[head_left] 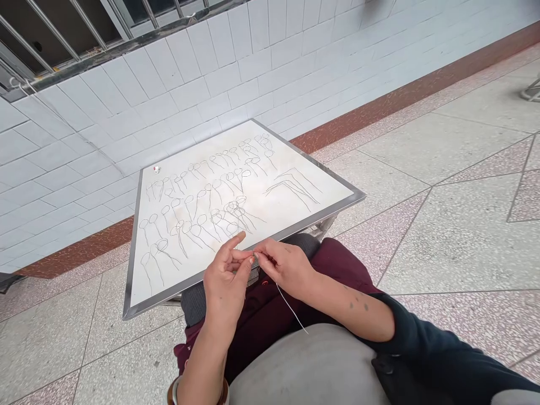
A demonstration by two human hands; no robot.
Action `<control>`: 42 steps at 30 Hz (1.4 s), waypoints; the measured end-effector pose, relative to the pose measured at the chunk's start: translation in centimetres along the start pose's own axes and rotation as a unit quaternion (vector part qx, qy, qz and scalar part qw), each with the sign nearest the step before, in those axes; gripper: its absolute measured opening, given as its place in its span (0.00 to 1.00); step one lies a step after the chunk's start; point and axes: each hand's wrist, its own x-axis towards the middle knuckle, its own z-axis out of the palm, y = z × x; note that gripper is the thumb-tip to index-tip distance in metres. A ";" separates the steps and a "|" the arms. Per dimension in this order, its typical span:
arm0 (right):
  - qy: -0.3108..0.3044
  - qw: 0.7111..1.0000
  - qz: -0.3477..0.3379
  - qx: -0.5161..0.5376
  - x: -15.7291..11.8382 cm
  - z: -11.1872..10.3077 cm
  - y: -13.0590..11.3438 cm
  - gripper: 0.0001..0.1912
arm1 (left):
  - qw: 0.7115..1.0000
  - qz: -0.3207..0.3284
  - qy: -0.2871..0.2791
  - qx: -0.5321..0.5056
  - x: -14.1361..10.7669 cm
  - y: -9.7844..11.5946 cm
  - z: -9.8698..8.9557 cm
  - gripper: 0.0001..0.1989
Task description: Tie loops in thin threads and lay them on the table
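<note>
Fiddling by the white, grey-rimmed table's near edge (189,267), we had a thin, whitish, wire-like strand (291,309) pinched in left hand (225,281) and right hand (291,267), grip closed; probably mid-shaping, so next up needed steadiness.

Left hand (225,275), right hand (291,267) pinching, fingertips (251,260) together; wrists (223,326) apart.

Meeting fingertips of the bare left hand (225,277) and bare right hand (291,269) hide the upper end of a thin, pale, curved strand (289,309). At the far left corner of the white, grey-edged tabletop (278,214), a tiny white-and-red object (157,169) is too small to identify. The picture's edges cut off a metal-barred window (63,28) at far left, a grey metal object (532,91) at far right, and the right arm's dark sleeve (442,349).
</note>
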 end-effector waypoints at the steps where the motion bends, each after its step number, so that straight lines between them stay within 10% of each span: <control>1: -0.004 1.000 0.003 0.006 0.1 0.0 0.1 0.07 | 1.000 -0.001 -0.003 -0.006 0.2 0.0 -0.1 0.22; 8: -0.056 0.997 -0.016 0.050 0.7 -0.5 0.7 0.05 | 0.996 -0.016 -0.090 -0.017 1.9 -0.1 -2.1 0.26; 20: 0.028 0.995 0.041 0.082 0.5 -0.5 0.4 0.02 | 0.972 -0.081 -0.162 -0.147 2.2 -0.2 -1.7 0.25; 42: -0.030 0.974 0.106 0.196 0.4 0.2 0.5 0.03 | 0.997 -0.001 0.004 -0.078 2.1 0.0 0.4 0.22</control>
